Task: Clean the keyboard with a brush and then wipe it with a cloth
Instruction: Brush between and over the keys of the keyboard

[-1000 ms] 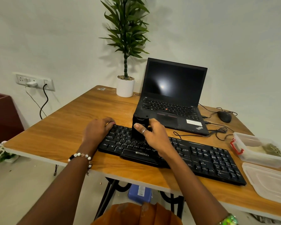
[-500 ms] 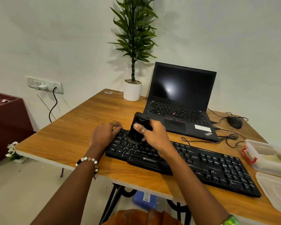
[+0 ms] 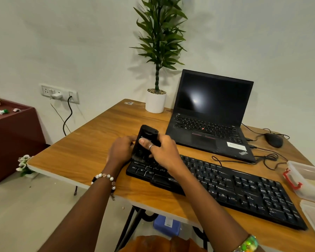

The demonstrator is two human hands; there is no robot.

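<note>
The right hand (image 3: 164,153) grips one black brush (image 3: 144,144), thumb across its front, bristles down on the top-left keys of one black keyboard (image 3: 225,186). The left hand (image 3: 120,151) curls against that keyboard's left end, touching the brush's side. One laptop (image 3: 211,115) stands behind on one wooden table (image 3: 91,146).

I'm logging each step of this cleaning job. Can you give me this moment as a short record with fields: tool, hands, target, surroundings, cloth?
tool: black brush, tilted, bristles down on the keyboard's left end
right hand: right hand grips the brush
left hand: left hand at the keyboard's left edge beside the brush; what it holds cannot be told
target: black keyboard lying on the wooden table
surroundings: open laptop, potted plant, mouse, clear plastic box
cloth: none clearly in view
</note>
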